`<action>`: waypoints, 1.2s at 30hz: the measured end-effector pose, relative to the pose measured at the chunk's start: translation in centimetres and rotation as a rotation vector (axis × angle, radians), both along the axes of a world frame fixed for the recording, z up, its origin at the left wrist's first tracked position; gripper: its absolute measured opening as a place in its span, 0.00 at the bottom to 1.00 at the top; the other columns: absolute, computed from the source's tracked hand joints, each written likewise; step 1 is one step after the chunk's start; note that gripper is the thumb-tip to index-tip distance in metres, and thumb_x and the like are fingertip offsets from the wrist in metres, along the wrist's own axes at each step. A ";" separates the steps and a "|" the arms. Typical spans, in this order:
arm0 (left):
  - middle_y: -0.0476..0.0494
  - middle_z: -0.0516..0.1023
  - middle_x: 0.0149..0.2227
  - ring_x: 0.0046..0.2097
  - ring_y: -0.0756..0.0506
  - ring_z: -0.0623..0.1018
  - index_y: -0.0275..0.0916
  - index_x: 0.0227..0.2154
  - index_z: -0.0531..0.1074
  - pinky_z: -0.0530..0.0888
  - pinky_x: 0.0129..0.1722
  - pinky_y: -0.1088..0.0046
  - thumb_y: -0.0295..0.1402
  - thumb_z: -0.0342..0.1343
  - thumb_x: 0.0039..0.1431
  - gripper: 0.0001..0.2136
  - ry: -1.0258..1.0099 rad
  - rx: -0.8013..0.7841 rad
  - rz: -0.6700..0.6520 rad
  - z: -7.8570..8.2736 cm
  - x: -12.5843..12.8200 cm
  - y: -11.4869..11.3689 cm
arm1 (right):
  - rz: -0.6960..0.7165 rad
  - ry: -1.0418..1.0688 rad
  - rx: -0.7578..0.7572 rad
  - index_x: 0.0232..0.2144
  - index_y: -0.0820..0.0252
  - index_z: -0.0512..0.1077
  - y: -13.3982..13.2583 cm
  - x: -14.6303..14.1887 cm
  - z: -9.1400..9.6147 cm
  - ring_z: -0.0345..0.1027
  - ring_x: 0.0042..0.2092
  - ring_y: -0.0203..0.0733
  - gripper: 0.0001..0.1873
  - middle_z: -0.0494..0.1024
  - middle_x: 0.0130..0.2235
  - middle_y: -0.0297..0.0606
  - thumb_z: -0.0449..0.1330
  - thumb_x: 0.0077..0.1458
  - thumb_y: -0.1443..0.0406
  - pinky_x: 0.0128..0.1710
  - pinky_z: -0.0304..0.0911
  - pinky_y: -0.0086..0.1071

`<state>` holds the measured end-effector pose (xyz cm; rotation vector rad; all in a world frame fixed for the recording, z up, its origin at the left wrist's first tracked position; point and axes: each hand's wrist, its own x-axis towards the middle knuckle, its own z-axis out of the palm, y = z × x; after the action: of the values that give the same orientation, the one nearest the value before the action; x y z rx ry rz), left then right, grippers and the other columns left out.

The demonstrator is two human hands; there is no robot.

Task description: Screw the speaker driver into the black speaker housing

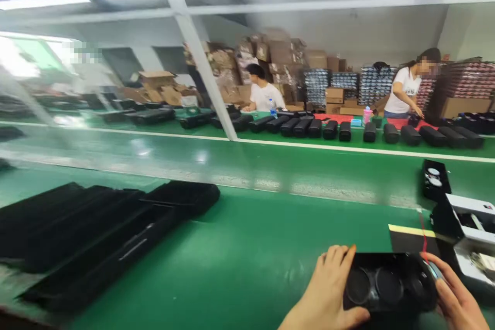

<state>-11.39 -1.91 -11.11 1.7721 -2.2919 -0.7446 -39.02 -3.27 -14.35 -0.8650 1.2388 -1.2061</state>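
I hold a black tray with round hollows (pixel 389 286) low at the right, above the green belt (pixel 251 258). My left hand (pixel 328 296) grips its left end, thumb under the front edge and fingers curled behind. At the tray's right end is my right hand (pixel 456 296), its fingers closed around that side. Something small and bluish shows at my right fingertips, too small to name.
Long black cases (pixel 96 237) lie stacked on the belt at the left. White and black boxes (pixel 467 221) stand at the right edge. Across a second belt, rows of black cases (pixel 332 129) line the far side, where two people in white shirts work before cardboard cartons.
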 end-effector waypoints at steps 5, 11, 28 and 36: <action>0.27 0.64 0.69 0.69 0.29 0.65 0.39 0.73 0.56 0.67 0.69 0.39 0.42 0.70 0.49 0.49 -0.022 -0.179 -0.027 -1.7 0.5 1.1 | 0.101 -0.102 -0.058 0.57 0.53 0.72 0.6 1.9 3.2 0.54 0.26 0.27 0.42 0.70 0.34 0.32 0.74 0.47 0.39 0.23 0.54 0.22; 0.32 0.67 0.67 0.67 0.32 0.69 0.42 0.73 0.56 0.74 0.66 0.49 0.46 0.70 0.51 0.48 -0.013 -0.331 -0.122 -3.4 2.9 3.1 | 0.359 -0.095 -0.076 0.61 0.55 0.66 0.2 0.4 2.8 0.64 0.35 0.35 0.38 0.72 0.46 0.43 0.70 0.56 0.44 0.27 0.62 0.25; 0.30 0.66 0.67 0.67 0.33 0.69 0.37 0.76 0.35 0.72 0.64 0.53 0.53 0.58 0.63 0.50 0.061 -0.547 -0.047 -4.0 1.1 4.6 | 0.905 1.281 -0.607 0.63 0.60 0.70 -0.2 1.1 4.5 0.72 0.57 0.51 0.28 0.75 0.61 0.43 0.67 0.61 0.65 0.54 0.71 0.44; 0.30 0.67 0.65 0.66 0.34 0.68 0.37 0.75 0.38 0.73 0.65 0.54 0.52 0.58 0.64 0.48 0.124 -0.542 -0.031 -3.6 0.7 4.7 | 1.069 1.457 -0.564 0.63 0.61 0.69 -0.8 1.9 5.2 0.72 0.55 0.50 0.27 0.77 0.59 0.40 0.68 0.65 0.61 0.46 0.57 0.46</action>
<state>-10.69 2.83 -14.75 1.4019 -2.1673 -0.1926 -37.14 -4.03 -9.15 -2.6299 1.0645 0.1799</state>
